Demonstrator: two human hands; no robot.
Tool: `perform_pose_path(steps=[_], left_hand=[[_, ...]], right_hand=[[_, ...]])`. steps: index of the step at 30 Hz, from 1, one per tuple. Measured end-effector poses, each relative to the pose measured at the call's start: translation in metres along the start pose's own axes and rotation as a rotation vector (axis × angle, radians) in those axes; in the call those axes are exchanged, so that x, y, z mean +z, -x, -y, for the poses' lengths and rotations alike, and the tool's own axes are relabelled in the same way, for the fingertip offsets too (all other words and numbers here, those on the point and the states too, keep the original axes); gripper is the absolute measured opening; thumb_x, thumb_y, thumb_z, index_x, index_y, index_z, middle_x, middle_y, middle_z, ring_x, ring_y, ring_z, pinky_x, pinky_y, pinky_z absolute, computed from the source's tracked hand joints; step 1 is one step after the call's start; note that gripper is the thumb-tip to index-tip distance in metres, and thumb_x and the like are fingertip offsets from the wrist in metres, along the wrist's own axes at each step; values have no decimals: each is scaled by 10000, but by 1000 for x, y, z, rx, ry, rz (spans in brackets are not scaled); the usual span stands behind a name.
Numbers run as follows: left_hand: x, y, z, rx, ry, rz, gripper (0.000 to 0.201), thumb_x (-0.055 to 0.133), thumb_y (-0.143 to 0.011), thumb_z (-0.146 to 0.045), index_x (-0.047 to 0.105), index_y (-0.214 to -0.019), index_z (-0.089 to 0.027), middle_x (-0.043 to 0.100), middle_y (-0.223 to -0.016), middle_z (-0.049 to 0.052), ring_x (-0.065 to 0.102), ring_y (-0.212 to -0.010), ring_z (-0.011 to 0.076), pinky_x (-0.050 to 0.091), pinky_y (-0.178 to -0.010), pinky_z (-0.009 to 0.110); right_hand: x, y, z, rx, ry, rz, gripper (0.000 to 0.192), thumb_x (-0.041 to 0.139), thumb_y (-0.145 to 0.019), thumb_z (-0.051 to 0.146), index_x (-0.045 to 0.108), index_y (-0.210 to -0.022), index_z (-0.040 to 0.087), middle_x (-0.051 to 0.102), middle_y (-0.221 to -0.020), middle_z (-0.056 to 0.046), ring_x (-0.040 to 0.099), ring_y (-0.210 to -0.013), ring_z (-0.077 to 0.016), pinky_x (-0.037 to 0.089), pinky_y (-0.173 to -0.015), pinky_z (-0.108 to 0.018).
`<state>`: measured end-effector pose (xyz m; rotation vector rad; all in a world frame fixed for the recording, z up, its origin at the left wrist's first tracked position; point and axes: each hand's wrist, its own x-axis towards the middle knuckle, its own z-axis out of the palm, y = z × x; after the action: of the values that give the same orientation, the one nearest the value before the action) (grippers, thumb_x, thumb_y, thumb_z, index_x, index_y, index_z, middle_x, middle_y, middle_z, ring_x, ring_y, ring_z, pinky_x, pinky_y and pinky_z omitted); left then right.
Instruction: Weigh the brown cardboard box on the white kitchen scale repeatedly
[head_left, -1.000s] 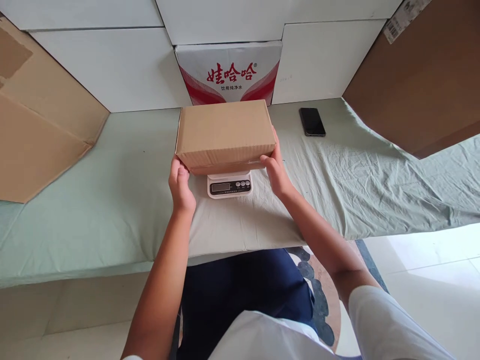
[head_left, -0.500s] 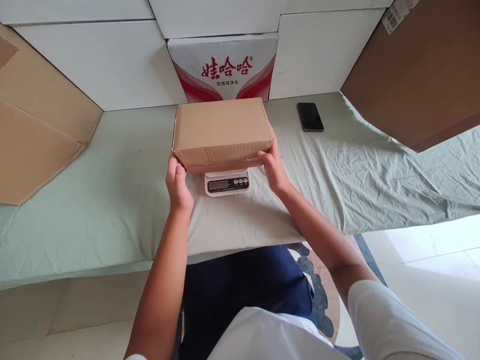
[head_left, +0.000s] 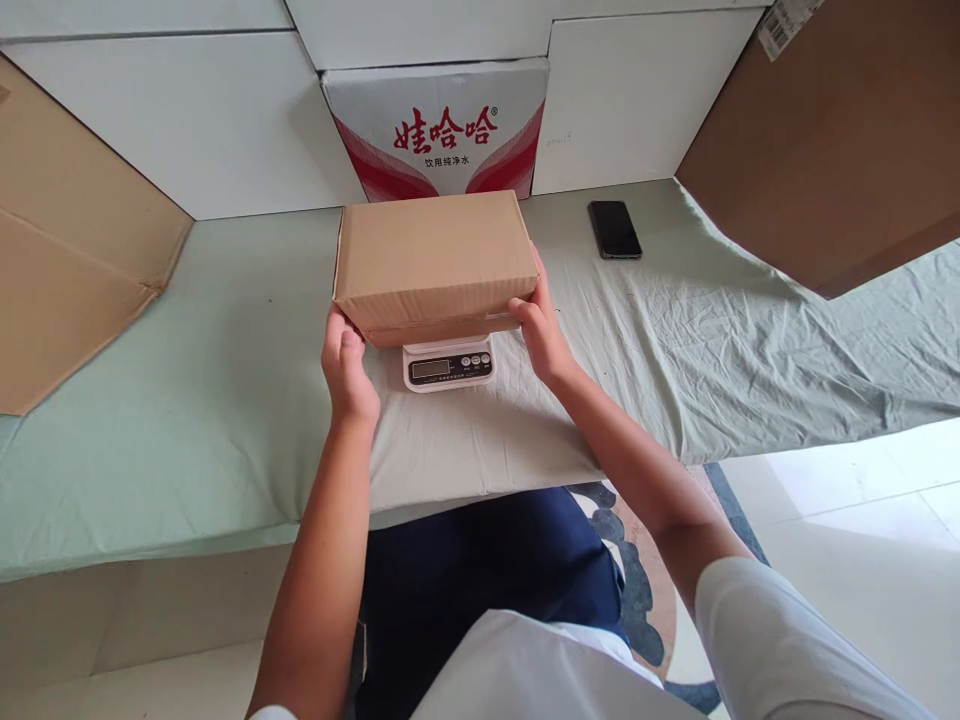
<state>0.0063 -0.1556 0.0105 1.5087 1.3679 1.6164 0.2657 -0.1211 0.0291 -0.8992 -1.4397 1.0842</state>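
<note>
A closed brown cardboard box (head_left: 439, 245) is held between my two hands over a small white digital scale (head_left: 450, 367). My left hand (head_left: 349, 370) grips the box at its near left corner, with most of the fingers hidden beneath and behind it. On the opposite side, my right hand (head_left: 541, 325) clasps the near right corner, thumb on the front face. The scale's dark display and several round buttons show in front of the box; its weighing plate is hidden. I cannot tell whether the box rests on the plate.
Behind the box stands a white and red water carton (head_left: 442, 130) against white panels. A black phone (head_left: 615, 230) lies at the back right on the pale green cloth (head_left: 225, 400). Large cardboard sheets flank the table at left (head_left: 82, 230) and right (head_left: 832, 150).
The whole view has shifted slightly, so things appear a little farther left. My hands keep the same hold on the box, which stays over the scale.
</note>
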Motion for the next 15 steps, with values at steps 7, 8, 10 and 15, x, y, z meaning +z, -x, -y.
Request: perform_pose_path(steps=[7, 8, 10, 15], left_hand=[[-14, -8, 7, 85, 103, -118, 719, 460, -930, -787, 490, -1544, -414, 379, -1753, 18, 274, -1662, 281, 282, -1357, 493], [-16, -9, 8, 81, 91, -124, 697, 438, -946, -777, 488, -1546, -427, 376, -1754, 6, 270, -1663, 274, 282, -1360, 495], [-20, -9, 11, 74, 72, -131, 656, 404, -971, -755, 481, -1550, -456, 371, -1755, -24, 277, -1660, 263, 288, -1361, 502], [-27, -10, 18, 72, 99, -152, 530, 367, -1010, -708, 491, -1505, -568, 369, -1743, -124, 273, -1659, 253, 269, -1367, 542]], right_hand=[[-17, -8, -6, 28, 75, -73, 950, 373, -853, 848, -48, -1646, 535, 38, -1817, 187, 20, -1733, -248, 197, -1397, -611], [-19, -8, -6, 30, 80, -80, 955, 364, -844, 869, -47, -1643, 544, 32, -1817, 190, 19, -1732, -248, 205, -1396, -608], [-20, -8, -6, 28, 75, -87, 973, 357, -829, 897, -48, -1642, 547, 29, -1820, 182, 24, -1731, -253, 213, -1393, -608], [-19, -4, -10, 16, 66, -79, 951, 347, -844, 900, -45, -1639, 555, 41, -1821, 178, 52, -1731, -251, 218, -1393, -599]])
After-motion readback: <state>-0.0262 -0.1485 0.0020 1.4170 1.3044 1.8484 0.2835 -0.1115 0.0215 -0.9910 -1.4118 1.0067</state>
